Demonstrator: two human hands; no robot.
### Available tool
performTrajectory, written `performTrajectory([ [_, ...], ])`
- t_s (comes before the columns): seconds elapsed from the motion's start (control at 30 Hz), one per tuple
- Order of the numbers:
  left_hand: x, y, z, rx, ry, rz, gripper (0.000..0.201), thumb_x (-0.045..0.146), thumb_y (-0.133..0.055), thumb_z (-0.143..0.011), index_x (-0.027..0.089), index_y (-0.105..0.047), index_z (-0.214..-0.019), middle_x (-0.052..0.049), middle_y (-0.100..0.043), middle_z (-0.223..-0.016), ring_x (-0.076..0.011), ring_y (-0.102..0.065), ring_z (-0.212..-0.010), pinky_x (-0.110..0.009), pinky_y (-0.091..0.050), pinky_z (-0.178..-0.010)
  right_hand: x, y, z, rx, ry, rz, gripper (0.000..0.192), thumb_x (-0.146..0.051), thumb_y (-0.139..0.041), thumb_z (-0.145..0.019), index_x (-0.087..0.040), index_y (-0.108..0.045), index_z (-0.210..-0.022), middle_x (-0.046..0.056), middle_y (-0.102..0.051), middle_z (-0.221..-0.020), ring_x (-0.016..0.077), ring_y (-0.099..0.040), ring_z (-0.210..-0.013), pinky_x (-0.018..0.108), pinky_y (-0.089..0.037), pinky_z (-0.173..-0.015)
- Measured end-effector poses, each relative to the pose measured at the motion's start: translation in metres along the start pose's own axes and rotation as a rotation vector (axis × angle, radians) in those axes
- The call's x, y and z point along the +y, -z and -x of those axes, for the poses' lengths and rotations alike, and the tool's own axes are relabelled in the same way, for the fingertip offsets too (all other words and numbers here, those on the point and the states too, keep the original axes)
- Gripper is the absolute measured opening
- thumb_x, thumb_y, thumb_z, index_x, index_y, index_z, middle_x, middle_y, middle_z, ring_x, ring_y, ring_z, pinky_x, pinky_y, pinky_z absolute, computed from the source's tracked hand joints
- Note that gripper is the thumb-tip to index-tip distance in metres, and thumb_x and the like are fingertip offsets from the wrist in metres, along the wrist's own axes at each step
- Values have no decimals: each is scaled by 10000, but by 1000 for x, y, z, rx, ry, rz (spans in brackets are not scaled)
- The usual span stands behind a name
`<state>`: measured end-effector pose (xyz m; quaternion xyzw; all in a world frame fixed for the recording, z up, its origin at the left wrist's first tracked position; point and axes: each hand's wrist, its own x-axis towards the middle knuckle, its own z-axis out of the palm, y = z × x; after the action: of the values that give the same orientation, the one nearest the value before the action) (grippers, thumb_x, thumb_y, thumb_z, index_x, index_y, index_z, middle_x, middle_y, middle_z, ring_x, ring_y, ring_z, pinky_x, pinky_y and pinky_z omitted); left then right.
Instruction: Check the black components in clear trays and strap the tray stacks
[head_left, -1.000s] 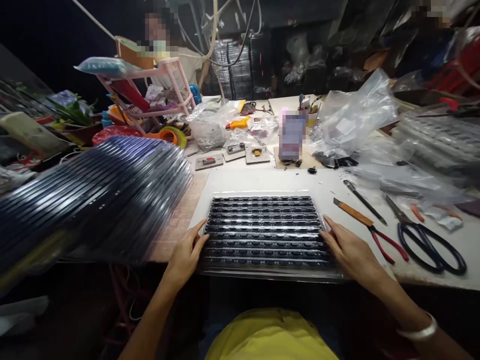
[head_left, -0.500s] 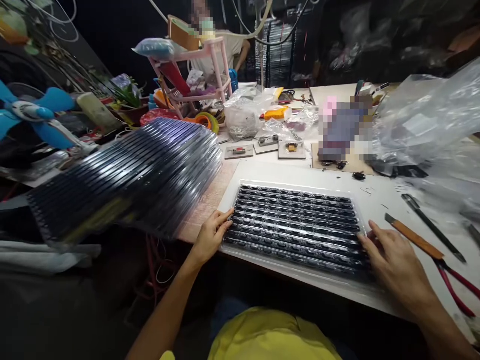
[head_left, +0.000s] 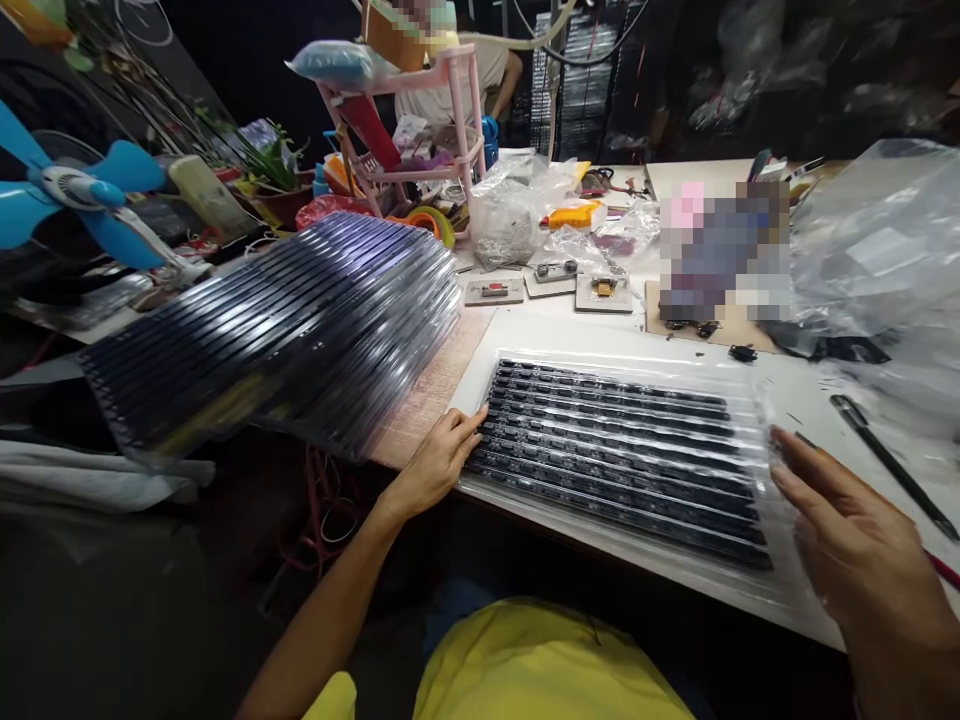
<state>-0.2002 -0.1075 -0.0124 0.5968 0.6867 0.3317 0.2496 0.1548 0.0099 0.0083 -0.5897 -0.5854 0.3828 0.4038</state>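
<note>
A clear plastic tray (head_left: 607,455) filled with rows of small black parts lies on the white board at the table's front edge. My left hand (head_left: 442,455) pinches its left edge, thumb and fingers closed on the rim. At the right end, my right hand (head_left: 847,510) has its fingers closed on the clear plastic edge, which stands out past the rows of parts. Whether that edge belongs to the tray or a separate clear cover, I cannot tell. To the left, a tall stack of similar trays (head_left: 300,320) leans over the table edge.
Small fixtures (head_left: 604,293) lie behind the tray. A black pen-like tool (head_left: 892,465) lies at the right, near large clear plastic bags (head_left: 870,250). A pink rack (head_left: 465,110) stands at the back, with a person behind it. A blue fan (head_left: 82,195) is at left.
My right hand has moved right, and the clear plastic at that end now reaches farther past the black parts. My left hand keeps its hold. The whole view has shifted slightly.
</note>
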Motion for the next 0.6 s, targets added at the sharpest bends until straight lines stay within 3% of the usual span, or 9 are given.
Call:
performTrajectory([
  [0.1,-4,1,0,59,88,172,438,378,-435,-912,203,-515,-1305,-48,-559,-922,-171,-532,-868,-330,-432,-849,-13,-4,4,-8,-71,-243,606,-386,-694,-707,-318,-527,-1285,70,-685,-1071,258,-618,-1050,432,-407,-1021],
  [0.2,-11,1,2,239,232,511,494,438,-455,-898,165,-495,-1308,-57,-621,-939,-146,-570,-813,-290,-451,-767,-20,-8,4,-99,-141,-436,644,-371,-651,-752,-328,-429,-1355,73,-715,-877,228,-684,-823,407,-540,-831],
  [0.3,-13,1,6,357,302,720,519,456,-495,-873,142,-498,-1286,-76,-661,-953,-145,-604,-798,-272,-455,-729,-18,-5,1,18,-199,-510,563,-293,-617,-772,-265,-487,-1320,114,-694,-993,236,-660,-950,390,-515,-900],
  [0.4,-9,3,13,311,318,671,505,457,-518,-859,135,-530,-1248,-103,-677,-1000,-169,-617,-858,-284,-454,-752,-4,8,-2,101,-252,-470,532,-371,-501,-845,-220,-463,-1354,153,-485,-1363,275,-454,-1258,418,-324,-1098],
  [0.47,-3,4,16,263,315,573,489,451,-517,-860,133,-548,-1230,-112,-669,-1051,-173,-608,-888,-290,-447,-775,12,20,-2,106,-271,-398,557,-449,-416,-874,-231,-422,-1387,118,-338,-1469,272,-329,-1334,407,-257,-1133],
  [0.53,3,4,17,225,318,496,480,444,-507,-864,138,-552,-1231,-106,-656,-1088,-163,-598,-883,-287,-443,-785,31,32,-1,113,-294,-332,562,-474,-391,-869,-271,-409,-1393,97,-334,-1471,268,-315,-1333,406,-264,-1127],
  [0.6,8,3,16,201,329,450,484,445,-489,-870,149,-541,-1250,-96,-646,-1107,-153,-590,-855,-283,-443,-773,49,41,2,117,-228,-205,553,-483,-347,-866,-320,-398,-1392,96,-378,-1444,273,-351,-1306,438,-328,-1086],
])
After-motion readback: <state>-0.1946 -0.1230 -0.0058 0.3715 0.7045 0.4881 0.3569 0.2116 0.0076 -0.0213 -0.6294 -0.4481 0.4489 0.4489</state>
